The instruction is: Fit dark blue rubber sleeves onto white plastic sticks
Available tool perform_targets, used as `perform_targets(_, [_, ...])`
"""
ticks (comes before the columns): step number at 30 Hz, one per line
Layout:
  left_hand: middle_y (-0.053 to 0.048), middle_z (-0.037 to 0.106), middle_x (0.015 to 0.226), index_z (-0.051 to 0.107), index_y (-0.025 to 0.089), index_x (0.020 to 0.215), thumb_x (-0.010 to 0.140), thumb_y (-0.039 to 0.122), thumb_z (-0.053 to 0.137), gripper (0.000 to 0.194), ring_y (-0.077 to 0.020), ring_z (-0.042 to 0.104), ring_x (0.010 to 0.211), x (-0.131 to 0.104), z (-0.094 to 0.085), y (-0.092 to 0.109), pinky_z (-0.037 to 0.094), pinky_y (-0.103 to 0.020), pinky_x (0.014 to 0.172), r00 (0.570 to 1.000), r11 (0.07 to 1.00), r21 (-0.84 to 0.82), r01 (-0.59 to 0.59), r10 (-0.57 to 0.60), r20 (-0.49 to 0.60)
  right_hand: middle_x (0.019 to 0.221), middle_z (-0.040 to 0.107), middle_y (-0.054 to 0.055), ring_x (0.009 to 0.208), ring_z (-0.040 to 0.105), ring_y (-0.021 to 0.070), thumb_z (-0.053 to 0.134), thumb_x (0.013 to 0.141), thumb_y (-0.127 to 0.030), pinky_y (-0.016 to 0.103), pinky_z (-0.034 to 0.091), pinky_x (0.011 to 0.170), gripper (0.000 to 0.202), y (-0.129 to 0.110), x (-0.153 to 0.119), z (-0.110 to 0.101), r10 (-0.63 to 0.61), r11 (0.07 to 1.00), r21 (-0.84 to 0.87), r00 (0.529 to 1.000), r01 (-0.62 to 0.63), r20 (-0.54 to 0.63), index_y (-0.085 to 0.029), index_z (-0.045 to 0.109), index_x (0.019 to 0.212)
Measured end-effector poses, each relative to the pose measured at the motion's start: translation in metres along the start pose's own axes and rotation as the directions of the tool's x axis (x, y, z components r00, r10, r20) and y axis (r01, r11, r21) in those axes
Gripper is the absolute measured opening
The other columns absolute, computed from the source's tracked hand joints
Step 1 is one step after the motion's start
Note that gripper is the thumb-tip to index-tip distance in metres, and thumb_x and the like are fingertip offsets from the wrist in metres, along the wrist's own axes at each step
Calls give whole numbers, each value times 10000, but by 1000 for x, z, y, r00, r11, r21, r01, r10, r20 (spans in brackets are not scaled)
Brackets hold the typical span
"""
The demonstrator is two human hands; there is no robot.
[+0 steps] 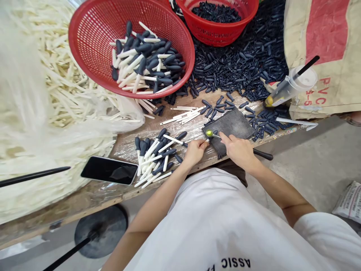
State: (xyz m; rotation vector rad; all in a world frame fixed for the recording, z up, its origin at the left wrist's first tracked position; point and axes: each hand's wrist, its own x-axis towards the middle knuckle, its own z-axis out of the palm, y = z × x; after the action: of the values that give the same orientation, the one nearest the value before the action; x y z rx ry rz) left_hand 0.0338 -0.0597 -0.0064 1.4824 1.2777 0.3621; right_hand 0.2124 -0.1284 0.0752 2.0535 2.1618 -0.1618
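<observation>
My left hand (196, 149) pinches a white stick, whose tip shows at the near left edge of the dark grey pad (235, 124). Over the pad, my right hand (238, 148) is closed on a thin tool with a yellow-green tip (209, 133) and a black handle (263, 154) that sticks out behind the hand. The tool's tip is near a small dark piece by the end of the white stick. Left of my left hand lies a pile of white sticks with dark handles (153, 156). Loose white sticks (184, 114) and dark handles (220, 105) lie beyond the pad.
Two red baskets (90, 49) (217, 35) stand at the back. White sticks (67, 90) heap at left, dark handles (242, 60) behind. A phone (109, 170) lies near the table edge (96, 207). A plastic cup (290, 86) leans by a sack (327, 86) at right.
</observation>
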Motion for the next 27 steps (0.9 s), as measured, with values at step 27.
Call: perform_targets(27, [-75,688,908,709,162,1061,944,180,511,230,-192,659,830,-32,-28,-15,518,-291,759,841,832,443,-333,475,-260,993,682,82,822,570,199,364,1029,-346,324,290,653,404,25,39,20,215,972,-54,959,-228,-182,-262,602,1345])
